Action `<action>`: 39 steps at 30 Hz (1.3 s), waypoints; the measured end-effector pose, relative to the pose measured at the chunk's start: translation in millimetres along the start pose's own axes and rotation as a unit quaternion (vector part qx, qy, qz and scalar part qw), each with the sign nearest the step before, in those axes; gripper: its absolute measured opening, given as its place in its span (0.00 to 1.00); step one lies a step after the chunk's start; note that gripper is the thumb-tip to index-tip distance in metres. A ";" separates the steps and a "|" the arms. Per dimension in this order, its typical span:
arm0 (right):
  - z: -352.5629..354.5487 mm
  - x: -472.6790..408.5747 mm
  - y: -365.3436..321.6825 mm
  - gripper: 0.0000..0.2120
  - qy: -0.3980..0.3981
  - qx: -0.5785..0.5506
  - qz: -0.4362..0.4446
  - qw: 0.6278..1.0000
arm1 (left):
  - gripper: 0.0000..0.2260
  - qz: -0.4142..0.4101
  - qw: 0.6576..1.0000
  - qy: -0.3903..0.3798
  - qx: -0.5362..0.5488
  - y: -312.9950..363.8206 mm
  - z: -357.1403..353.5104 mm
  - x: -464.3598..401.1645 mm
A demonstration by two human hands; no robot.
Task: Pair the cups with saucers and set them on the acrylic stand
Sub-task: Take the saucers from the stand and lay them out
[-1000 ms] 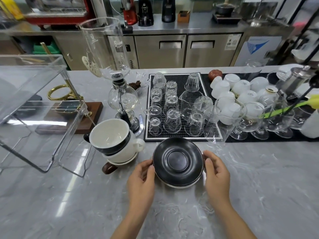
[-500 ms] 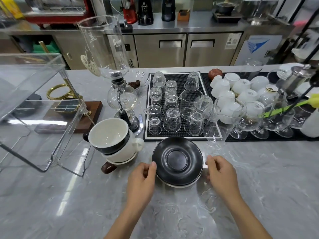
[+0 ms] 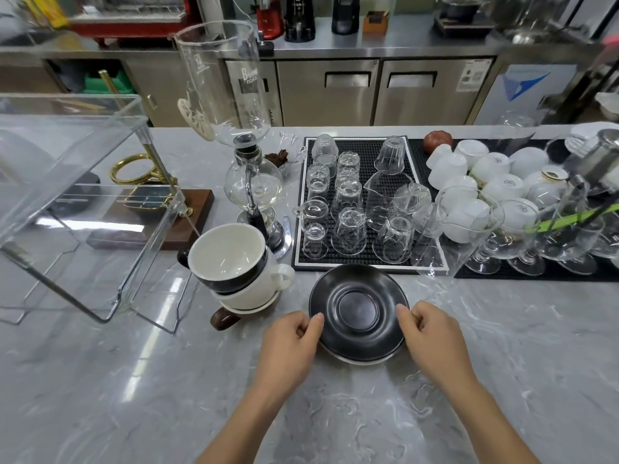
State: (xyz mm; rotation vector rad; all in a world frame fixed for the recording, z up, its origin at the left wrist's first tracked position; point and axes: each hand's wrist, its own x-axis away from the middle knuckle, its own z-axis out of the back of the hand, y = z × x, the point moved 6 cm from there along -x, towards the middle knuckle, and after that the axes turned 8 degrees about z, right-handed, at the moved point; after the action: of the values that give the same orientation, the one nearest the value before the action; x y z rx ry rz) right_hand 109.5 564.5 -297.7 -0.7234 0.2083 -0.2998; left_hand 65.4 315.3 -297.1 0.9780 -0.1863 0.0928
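A grey marbled desk (image 3: 140, 390) fills the view, seen from above by a person looking down at their own two bare forearms and hands. On the far left of the desk stands a large clear acrylic stand (image 3: 77, 202), box-like, with open shelves. Far right of centre lies a black ribbed drying mat (image 3: 368, 152) covered with upturned drinking glasses, and to its right a second dark mat carries a cluster of upturned white cups (image 3: 485, 182) and stemmed glasses. Between the stand and the mats rises a tall glass siphon coffee maker (image 3: 241, 152), with a dark wooden base (image 3: 160, 226) and brass rings to its left.

Near the foot of the siphon sits a stack of cups (image 3: 234, 262): a white-lined cup with a black outside on top, a white cup with a handle beneath it, and a brown handle showing at the bottom.

Just right of that stack, at the near centre of the desk, lies a stack of saucers (image 3: 358, 309), a matte black one on top with a pale rim showing beneath. The left hand (image 3: 288, 349) pinches the left edge of the stack, fingers curled, thumb on the rim. The right hand (image 3: 432, 339) grips the right edge the same way, fingers curled round the rim.
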 end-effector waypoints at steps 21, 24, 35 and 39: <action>10.1 13.6 -15.2 0.22 0.046 -0.010 0.010 0.999 | 0.21 -0.014 0.999 0.028 0.031 6.6 4.3 13.6; 18.5 25.4 -22.7 0.23 0.062 -0.017 0.021 0.998 | 0.21 -0.030 0.998 0.027 0.050 8.4 9.8 22.3; 4.9 89.2 -52.5 0.24 0.060 -0.035 0.022 0.997 | 0.20 -0.038 0.995 0.010 0.095 -23.7 56.6 62.2; -14.0 110.3 -68.6 0.24 0.043 -0.045 0.025 0.998 | 0.19 -0.018 0.995 -0.009 0.096 -48.7 78.9 73.9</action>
State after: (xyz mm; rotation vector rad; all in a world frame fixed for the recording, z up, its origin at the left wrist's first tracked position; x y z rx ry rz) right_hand 195.4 469.7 -270.8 -0.7933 0.3232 -0.2746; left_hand 136.6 222.3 -279.1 1.1728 -0.1780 0.0687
